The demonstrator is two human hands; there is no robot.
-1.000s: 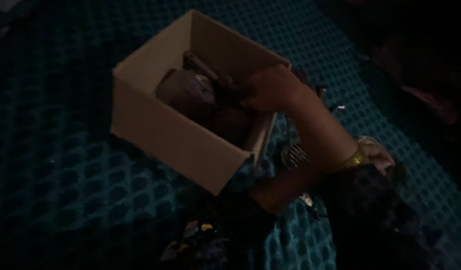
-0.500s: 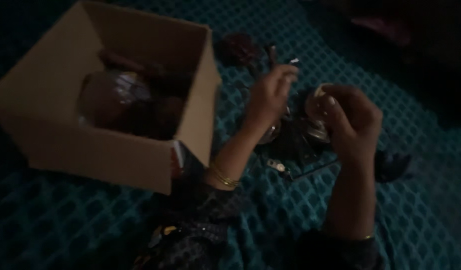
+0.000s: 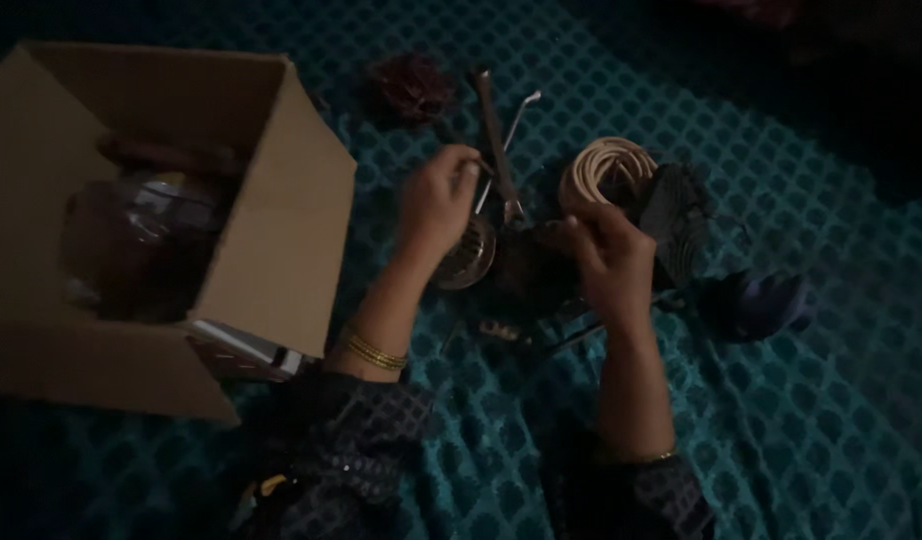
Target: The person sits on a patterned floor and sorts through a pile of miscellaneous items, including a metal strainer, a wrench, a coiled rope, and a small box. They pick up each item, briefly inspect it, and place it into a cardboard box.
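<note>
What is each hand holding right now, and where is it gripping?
The left hand pinches a thin metal rod near its lower end. What the right hand grips is too dark to tell.

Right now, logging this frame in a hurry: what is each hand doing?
Left hand: closed on the end of a thin metal tool.
Right hand: curled over dark items; whether it grips anything cannot be told.

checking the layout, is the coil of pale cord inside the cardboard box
No, the coil of pale cord lies on the teal patterned cloth, well apart from the cardboard box.
</note>
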